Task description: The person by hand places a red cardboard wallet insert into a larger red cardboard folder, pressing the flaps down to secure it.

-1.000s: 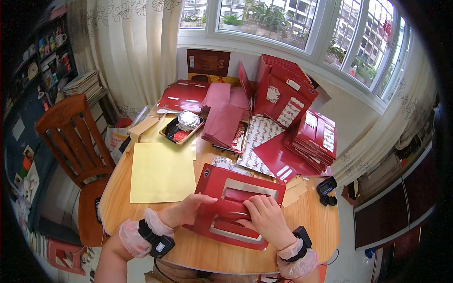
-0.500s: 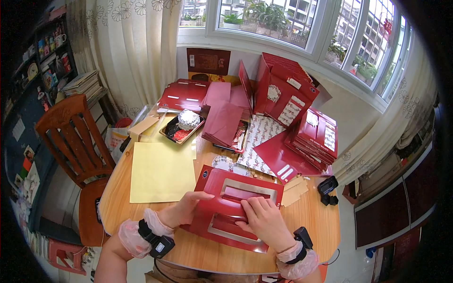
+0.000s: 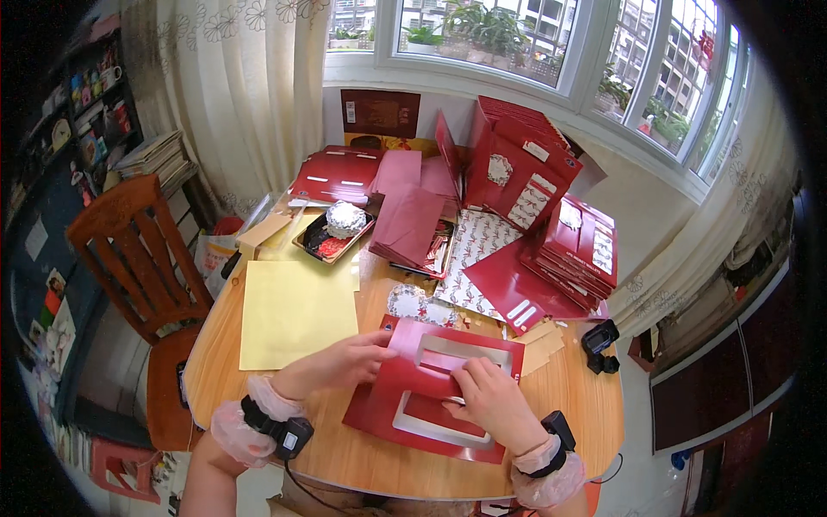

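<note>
a red card (image 3: 435, 392) with 2 window cut-outs lies at the near edge of the table (image 3: 594, 414), its upper flap raised along a fold. the flap's left edge is pinched by the left hand (image 3: 340, 366), fingers closed narrowly on it, while the right hand (image 3: 491, 401) is pressed flat on the strip between the 2 windows, holding nothing. a skewed crease could be produced if the flap is brought over while the lower panel slides under the palm. the thin strip between the windows looks weak and could be buckled or torn by hard pressure. a yellow sheet (image 3: 297, 310) lies just beside the left hand and could be dragged by the wrist. paper scraps (image 3: 538, 345) near the card's far corner could be caught under the fold.
</note>
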### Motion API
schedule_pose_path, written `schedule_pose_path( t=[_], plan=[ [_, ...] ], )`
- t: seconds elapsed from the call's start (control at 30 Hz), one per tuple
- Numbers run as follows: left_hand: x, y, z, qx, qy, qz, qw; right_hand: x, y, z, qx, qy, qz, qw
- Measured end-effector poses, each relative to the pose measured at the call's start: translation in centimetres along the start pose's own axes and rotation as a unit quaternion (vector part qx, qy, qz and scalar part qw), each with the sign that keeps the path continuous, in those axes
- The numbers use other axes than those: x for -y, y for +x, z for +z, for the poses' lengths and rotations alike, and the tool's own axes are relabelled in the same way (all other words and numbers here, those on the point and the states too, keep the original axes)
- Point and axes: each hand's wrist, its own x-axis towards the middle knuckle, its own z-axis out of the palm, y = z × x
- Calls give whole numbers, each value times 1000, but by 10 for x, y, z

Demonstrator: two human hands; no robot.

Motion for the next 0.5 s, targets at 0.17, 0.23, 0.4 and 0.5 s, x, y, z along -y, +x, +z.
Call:
schedule_pose_path(
  t=[0.17, 0.23, 0.4, 0.5],
  plan=[
    [-15, -10, -4, -166, 542, 255, 784, -5, 0, 2, 44, 48, 10, 998],
    [-11, -5, 5, -95, 585, 266, 760, -7, -1, 8, 45, 75, 4, 996],
    [23, 8, 43, 23, 755, 292, 586, -8, 1, 14, 42, 108, -24, 993],
    [29, 13, 46, 6, 770, 289, 569, -9, -1, 18, 31, 126, -39, 991]
  ],
)
